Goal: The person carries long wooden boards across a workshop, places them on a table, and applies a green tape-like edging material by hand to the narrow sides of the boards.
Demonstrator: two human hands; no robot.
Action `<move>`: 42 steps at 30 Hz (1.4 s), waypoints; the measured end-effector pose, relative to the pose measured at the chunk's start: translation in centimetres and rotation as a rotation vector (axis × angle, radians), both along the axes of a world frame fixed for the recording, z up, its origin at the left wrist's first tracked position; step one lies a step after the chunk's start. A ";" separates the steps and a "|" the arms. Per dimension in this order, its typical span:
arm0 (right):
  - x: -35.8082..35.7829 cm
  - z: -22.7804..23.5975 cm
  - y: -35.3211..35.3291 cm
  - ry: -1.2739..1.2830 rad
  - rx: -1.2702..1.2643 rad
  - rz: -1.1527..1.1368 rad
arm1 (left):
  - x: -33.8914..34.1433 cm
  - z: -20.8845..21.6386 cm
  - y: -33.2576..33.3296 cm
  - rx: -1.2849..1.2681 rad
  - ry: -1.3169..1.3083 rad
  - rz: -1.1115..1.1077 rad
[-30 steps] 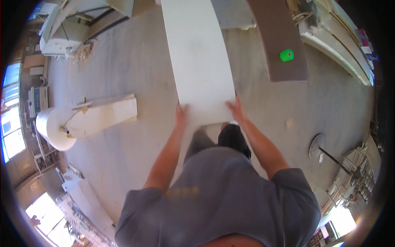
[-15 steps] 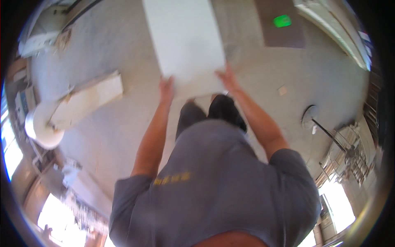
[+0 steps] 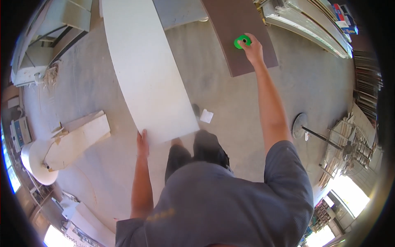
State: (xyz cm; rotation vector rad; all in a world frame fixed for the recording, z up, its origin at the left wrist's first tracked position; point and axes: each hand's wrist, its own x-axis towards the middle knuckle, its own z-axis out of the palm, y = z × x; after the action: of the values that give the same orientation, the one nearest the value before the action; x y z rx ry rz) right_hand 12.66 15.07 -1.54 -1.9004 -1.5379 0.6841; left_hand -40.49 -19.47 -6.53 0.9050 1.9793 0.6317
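Note:
A long white board [image 3: 152, 82] slants away from me, its near end just in front of my legs. My left hand [image 3: 142, 144] grips its near left corner, with fingers closed over the edge. To the far right lies a brown board [image 3: 242, 53]. Above it my right hand [image 3: 252, 48] is closed round a bright green roll [image 3: 237, 42] with a dark hole in its middle. Whether the roll still touches the brown board, I cannot tell.
A scrap of white paper [image 3: 206, 116] lies on the floor by the white board. A big white roll and a long box [image 3: 78, 140] are at the left. Stacked panels [image 3: 306, 31] stand far right, and a round-based stand [image 3: 300, 125] is at the right.
My right hand has let go of the white board, reached out to the right and taken hold of the green roll. My left hand has kept the board, now further left and nearer me.

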 end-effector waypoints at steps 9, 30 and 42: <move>-19.3 13.3 -17.6 1.501 -0.207 0.715 | 10.3 22.9 10.0 -0.002 -1.380 0.017; -32.0 26.2 -36.7 0.841 0.095 0.692 | 1.5 26.8 -5.6 0.342 -1.396 -0.257; -31.0 29.2 -37.7 0.537 0.170 0.878 | -2.7 24.5 -3.7 0.246 -1.215 -0.571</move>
State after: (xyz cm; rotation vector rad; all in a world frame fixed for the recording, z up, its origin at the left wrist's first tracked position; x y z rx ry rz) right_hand -18.35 -22.66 27.68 -0.7413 -1.9275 1.2496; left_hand -43.16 -23.20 18.01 0.8495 0.5404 0.8092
